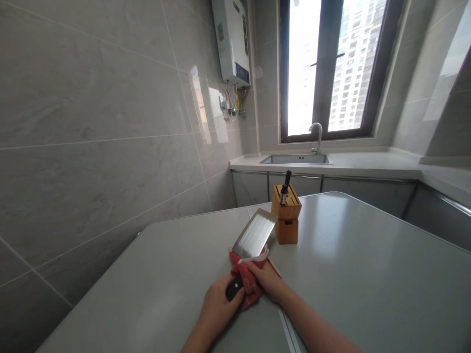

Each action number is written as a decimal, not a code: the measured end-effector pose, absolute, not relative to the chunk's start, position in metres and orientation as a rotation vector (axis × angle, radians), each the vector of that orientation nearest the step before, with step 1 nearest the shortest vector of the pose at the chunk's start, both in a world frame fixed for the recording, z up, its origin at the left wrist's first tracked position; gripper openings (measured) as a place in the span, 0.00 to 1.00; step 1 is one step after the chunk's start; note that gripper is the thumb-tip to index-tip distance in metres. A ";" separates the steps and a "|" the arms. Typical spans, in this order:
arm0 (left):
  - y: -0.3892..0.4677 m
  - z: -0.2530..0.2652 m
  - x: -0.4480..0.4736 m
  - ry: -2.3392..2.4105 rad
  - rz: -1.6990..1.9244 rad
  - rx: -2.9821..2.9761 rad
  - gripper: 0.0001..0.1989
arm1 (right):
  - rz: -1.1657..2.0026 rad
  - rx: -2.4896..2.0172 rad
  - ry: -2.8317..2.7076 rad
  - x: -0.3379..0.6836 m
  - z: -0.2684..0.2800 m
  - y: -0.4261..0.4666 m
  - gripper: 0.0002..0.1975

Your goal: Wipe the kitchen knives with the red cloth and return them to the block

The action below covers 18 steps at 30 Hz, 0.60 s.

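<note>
A cleaver (255, 234) with a broad steel blade points up and away from me above the table. My left hand (218, 300) is wrapped round its black handle. A red cloth (250, 288) with a white edge lies round the lower end of the blade, by the handle. My right hand (268, 280) grips this cloth against the blade; its fingertips are partly hidden in the folds. Just beyond the blade's tip stands a wooden knife block (287, 211), with black-handled tools (285, 187) upright in its slots.
The pale table (176, 274) has a seam running down its middle and a cut-off far corner. Behind it, a counter holds a sink (296, 159) and a tap (317, 135) under a window. A tiled wall (110, 122) with a water heater (231, 44) is at left.
</note>
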State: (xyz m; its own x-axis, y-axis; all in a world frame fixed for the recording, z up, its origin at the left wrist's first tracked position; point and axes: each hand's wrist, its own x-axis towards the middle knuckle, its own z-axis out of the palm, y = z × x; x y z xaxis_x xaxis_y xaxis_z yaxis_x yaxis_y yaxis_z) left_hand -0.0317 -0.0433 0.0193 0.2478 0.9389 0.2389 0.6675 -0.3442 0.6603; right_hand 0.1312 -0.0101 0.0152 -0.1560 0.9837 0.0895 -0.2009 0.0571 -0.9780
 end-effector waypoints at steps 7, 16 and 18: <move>-0.044 0.020 -0.034 1.434 0.874 2.148 0.13 | 1.369 -0.898 -1.228 0.134 0.013 -0.011 0.24; -0.043 0.018 -0.037 1.400 0.910 2.175 0.09 | 1.462 -0.853 -1.347 0.137 0.006 -0.009 0.21; -0.043 0.018 -0.037 1.389 0.915 2.174 0.09 | 1.481 -0.844 -1.388 0.138 0.006 -0.008 0.20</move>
State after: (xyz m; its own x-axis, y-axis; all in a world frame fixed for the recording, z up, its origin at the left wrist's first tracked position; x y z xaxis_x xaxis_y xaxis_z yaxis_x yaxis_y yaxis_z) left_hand -0.0372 -0.0430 0.0183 0.2913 0.9051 0.3097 0.6423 -0.4250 0.6378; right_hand 0.1377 -0.0085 0.0061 -0.3530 0.9302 0.1008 -0.1606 0.0458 -0.9859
